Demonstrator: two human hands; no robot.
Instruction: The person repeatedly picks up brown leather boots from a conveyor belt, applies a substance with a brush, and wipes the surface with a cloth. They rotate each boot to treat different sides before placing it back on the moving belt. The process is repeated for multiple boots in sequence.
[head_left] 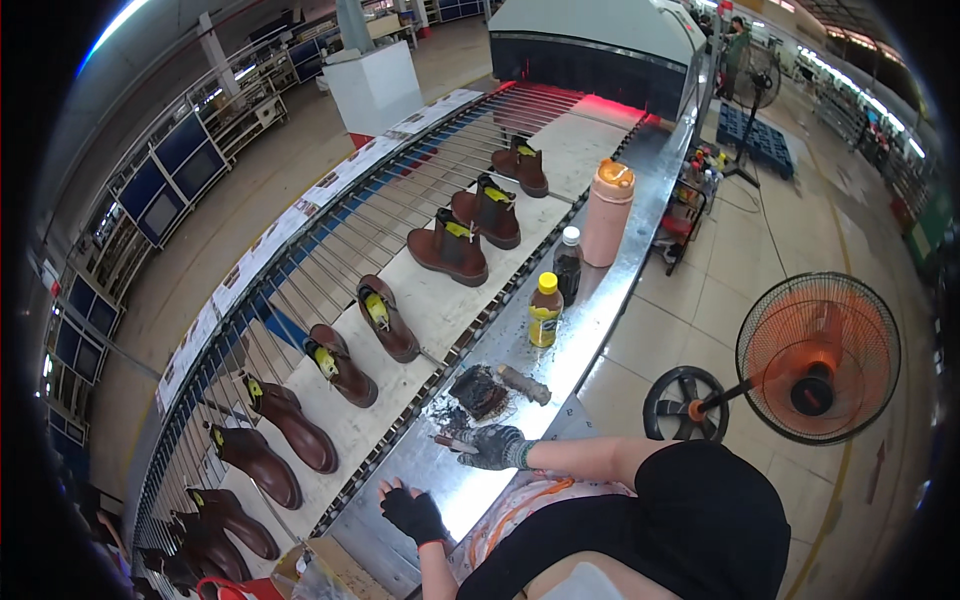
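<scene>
My right hand (493,447), in a grey knit glove with dark patches, is closed around a short brown stick-like thing (455,443) that points left over the metal ledge (398,548). Just beyond that hand lies a dark, stained block or pad (480,393) amid black smears. Beside it is a greyish, rough-looking roll (524,384). On the ledge near the belt, my left hand (413,512) rests in a black fingerless glove. Its bare fingers are spread and hold nothing.
Brown ankle boots (447,250) with yellow-green linings stand along the conveyor (440,310), which runs into a red-lit machine (600,50). A yellow-capped bottle (544,312), a dark bottle (567,265) and a pink tumbler (607,215) line the ledge. Right: a fan (818,357). Lower left: a cardboard box (345,568).
</scene>
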